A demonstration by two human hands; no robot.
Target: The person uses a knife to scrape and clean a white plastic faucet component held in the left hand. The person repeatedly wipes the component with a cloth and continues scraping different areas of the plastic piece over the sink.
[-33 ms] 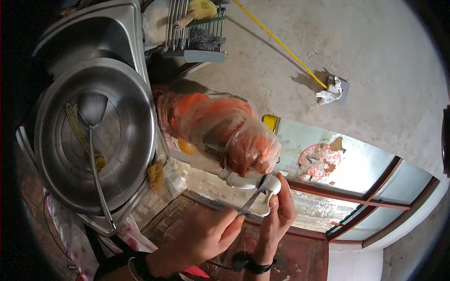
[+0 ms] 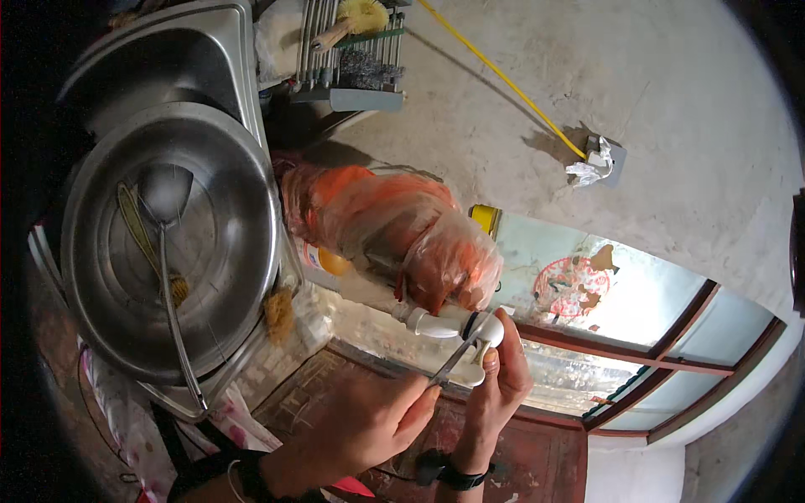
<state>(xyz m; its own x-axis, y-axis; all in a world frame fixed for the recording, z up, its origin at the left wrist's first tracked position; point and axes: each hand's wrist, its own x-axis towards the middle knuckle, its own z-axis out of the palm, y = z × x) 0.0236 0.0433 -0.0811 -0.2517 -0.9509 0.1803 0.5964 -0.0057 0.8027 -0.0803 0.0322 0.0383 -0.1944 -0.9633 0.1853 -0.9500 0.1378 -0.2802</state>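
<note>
My left hand (image 2: 369,423) comes in from the lower left, fingers closed round a narrow metal blade (image 2: 454,360) that slants up and to the right. The blade lies across a rounded white plastic fitting (image 2: 490,334) with a dark band on it. My right hand (image 2: 496,390) grips this fitting from the right, between thumb and fingers. A white curved pipe-like piece (image 2: 436,326) runs leftward from the fitting; I cannot tell how the two join. Just beyond them sits an orange bundle in clear plastic (image 2: 394,226).
At left, a large steel basin (image 2: 239,277) rests on the metal sink (image 2: 151,46) and holds a ladle (image 2: 168,201). A rack (image 2: 365,101) with a brush (image 2: 360,17) stands at the far side. A yellow cable (image 2: 503,80) runs along the wall. A red-framed window (image 2: 579,339) is at right.
The blade has shifted slightly up and to the right across the white fitting. Both hands stay in nearly the same place.
</note>
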